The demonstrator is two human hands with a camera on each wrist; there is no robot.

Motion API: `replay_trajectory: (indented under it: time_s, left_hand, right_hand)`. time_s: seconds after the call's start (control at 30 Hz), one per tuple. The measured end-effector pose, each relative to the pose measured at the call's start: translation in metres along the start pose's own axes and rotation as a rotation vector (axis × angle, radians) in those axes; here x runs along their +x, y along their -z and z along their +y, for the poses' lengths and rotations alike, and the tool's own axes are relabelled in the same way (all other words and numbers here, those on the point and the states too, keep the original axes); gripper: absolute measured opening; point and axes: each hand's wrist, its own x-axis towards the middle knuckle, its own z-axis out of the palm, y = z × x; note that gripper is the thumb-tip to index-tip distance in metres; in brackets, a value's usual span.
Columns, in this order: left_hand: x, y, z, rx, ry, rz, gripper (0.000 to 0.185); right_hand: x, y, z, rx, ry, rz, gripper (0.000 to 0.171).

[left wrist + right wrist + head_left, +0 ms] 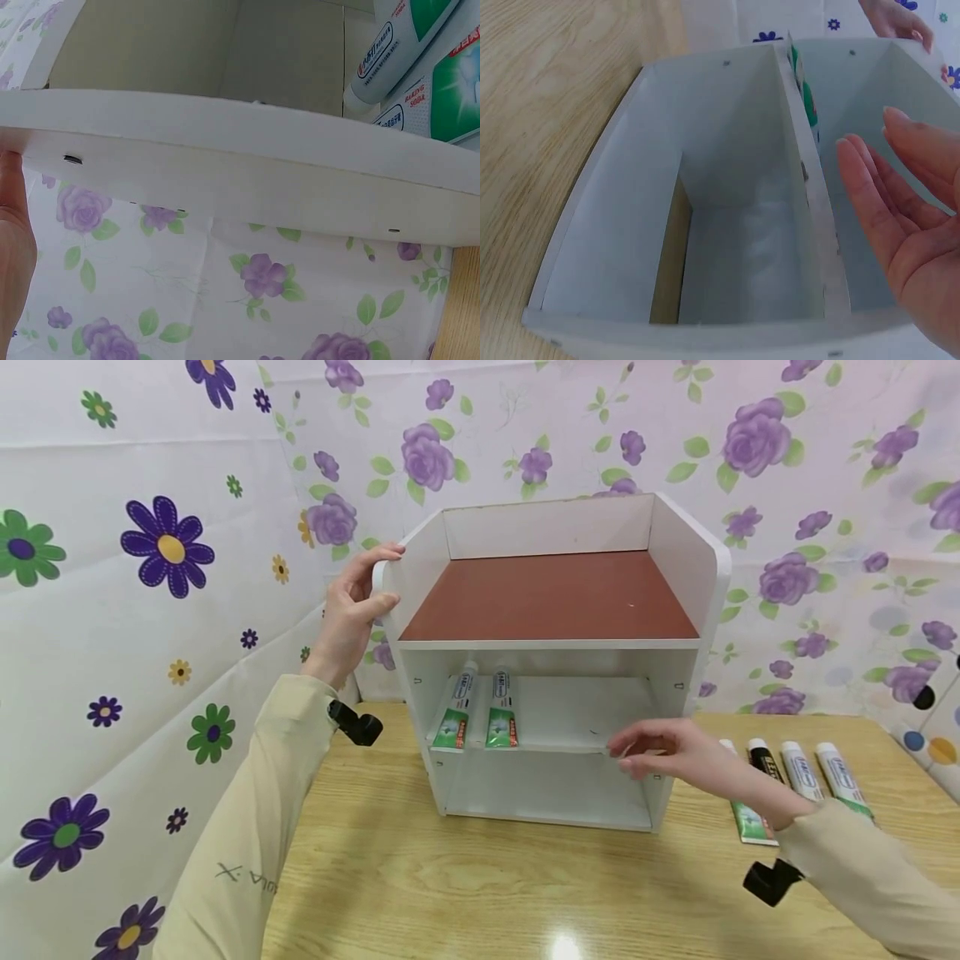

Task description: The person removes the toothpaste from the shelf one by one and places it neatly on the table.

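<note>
two toothpaste tubes (454,712) lie toward the left end of the white cabinet's (692,564) shelf (585,714) — shelving looks partly done, with four loose tubes (842,779) near the worktop's (465,893) right edge. left hand (352,610) grips the side panel (420,572); right hand (671,750), relaxed and holding nothing, hovers by the shelf's front edge.

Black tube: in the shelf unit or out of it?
Out. The head view shows the black tube lying on the table, right of the shelf unit.

The white, boxy shelf unit (585,706) is topped reddish brown. Two flat white tubes (502,703) inside are marked green and red. The pale backdrop sheet (558,422) is patterned with purple roses.
</note>
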Motion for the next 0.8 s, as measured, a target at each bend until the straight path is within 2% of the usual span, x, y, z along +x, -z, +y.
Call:
replay_trajectory:
  time_s: [0.23,0.47,0.8]
  left_hand:
    - [0.001,0.000,0.000,-0.001,0.006,0.001,0.042]
    - [0.000,0.001,-0.001,-0.002,0.005,0.005,0.041]
    - [0.000,0.000,0.000,0.013,0.009,0.008,0.042]
  right_hand:
    - [0.026,-0.017,0.000,0.003,0.011,0.120,0.020]
    - [0.051,-0.032,0.000,0.047,0.006,0.209,0.025]
    - [0.088,-0.054,-0.007,-0.002,-0.077,0.259,0.029]
